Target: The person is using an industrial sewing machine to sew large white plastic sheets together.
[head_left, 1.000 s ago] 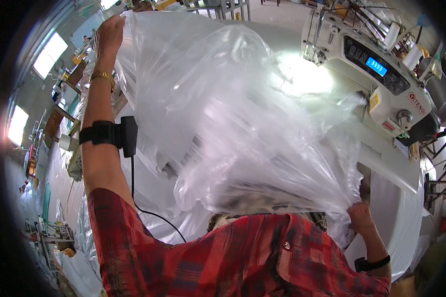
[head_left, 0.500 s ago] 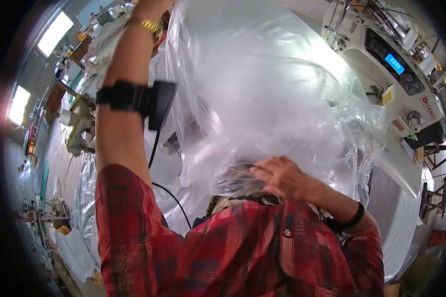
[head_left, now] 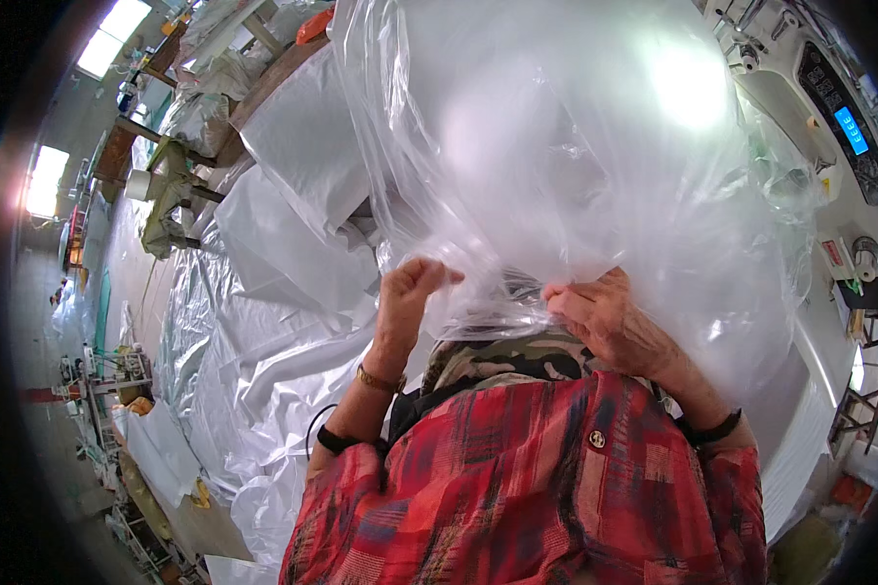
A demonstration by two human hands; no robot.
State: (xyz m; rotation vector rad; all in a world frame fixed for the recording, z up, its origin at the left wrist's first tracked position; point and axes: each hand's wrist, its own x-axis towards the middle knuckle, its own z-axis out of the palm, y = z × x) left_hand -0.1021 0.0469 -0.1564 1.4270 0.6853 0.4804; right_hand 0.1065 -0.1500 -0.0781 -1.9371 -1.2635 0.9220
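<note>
L hand (head_left: 400,304) now down nr waist vs. up high 0.5 s ago, fingers curled, can't tell if gripping, R hand (head_left: 610,322) closed, pinching clear plastic sheet (head_left: 527,166), sheet billowed in front of torso, L of sewing machine (head_left: 829,107)

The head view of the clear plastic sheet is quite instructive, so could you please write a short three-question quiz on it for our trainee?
1. Multiple choice: what are the fingers of the right hand at?
A) a pair of scissors
B) the clear plastic sheet
C) a wooden ruler
2. True or false: the sewing machine is on the right side of the picture.
3. Which wrist wears the gold-coloured wristband?

Key: 1. B; 2. true; 3. left.
</note>
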